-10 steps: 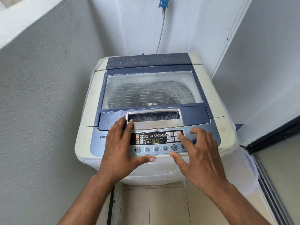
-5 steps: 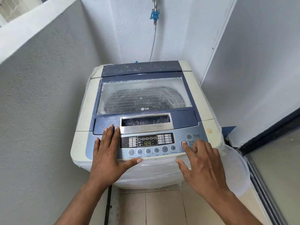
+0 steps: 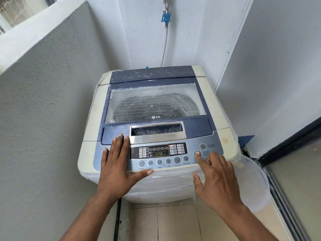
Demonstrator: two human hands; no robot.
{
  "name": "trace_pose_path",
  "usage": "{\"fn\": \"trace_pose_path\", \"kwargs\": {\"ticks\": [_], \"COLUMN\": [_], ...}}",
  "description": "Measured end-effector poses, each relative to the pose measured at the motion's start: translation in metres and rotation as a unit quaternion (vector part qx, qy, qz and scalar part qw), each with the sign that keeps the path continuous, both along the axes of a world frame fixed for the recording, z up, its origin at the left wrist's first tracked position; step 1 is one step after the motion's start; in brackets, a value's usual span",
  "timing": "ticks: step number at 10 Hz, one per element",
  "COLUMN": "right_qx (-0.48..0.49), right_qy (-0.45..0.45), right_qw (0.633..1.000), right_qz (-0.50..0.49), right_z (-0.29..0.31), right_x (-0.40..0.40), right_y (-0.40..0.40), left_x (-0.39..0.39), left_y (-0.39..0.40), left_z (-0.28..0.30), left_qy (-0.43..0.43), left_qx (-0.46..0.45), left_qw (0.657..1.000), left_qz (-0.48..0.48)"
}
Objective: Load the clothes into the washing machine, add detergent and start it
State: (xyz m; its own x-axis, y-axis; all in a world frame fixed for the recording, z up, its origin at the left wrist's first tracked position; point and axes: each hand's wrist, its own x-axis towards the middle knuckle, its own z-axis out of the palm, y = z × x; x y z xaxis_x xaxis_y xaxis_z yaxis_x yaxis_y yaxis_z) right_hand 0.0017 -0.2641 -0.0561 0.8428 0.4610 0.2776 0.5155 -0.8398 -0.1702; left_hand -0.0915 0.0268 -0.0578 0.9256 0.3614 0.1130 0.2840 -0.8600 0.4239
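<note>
A cream and blue top-load washing machine (image 3: 211, 108) stands in a narrow corner with its glass lid (image 3: 154, 103) shut; dark clothes show dimly through the glass. The control panel (image 3: 173, 154) is lit and its display (image 3: 159, 153) reads 44. My left hand (image 3: 118, 164) lies flat on the panel's left end, fingers spread, holding nothing. My right hand (image 3: 215, 176) has its index fingertip on the round start/pause button (image 3: 197, 153), with the other fingers loosely curled.
A grey wall (image 3: 52, 119) is close on the left and a white wall on the right. A blue tap (image 3: 166, 17) with a hose hangs behind the machine. Clear plastic wrap (image 3: 251, 180) bulges at the machine's right. A dark-framed glass door (image 3: 295, 180) is at the right, tiled floor below.
My right hand slid from the middle of the panel to the right, and its index finger now rests on the start/pause button. My left hand shifted slightly left. The view pulled back.
</note>
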Motion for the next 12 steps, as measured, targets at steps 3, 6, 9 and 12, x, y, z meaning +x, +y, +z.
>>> {"fn": "trace_pose_path", "kwargs": {"ticks": [3,6,9,12], "right_qx": [0.004,-0.025,-0.066,-0.064], "right_qy": [0.011,-0.006,0.005,0.023], "right_qw": [1.0,1.0,0.998,0.998], "right_qz": [0.0,-0.005,-0.002,0.014], "right_z": [0.008,0.007,0.018,0.045], "right_x": [0.017,0.009,0.004,0.007], "right_y": [0.009,0.007,0.008,0.017], "left_x": [0.0,-0.001,-0.01,-0.019], "left_y": [0.0,0.005,-0.005,-0.011], "left_z": [-0.001,0.001,0.01,0.051], "left_qy": [0.011,0.026,0.058,0.11], "left_qx": [0.004,-0.024,-0.014,-0.013], "left_qw": [1.0,0.999,0.998,0.994], "left_qz": [-0.004,-0.022,-0.007,-0.002]}}
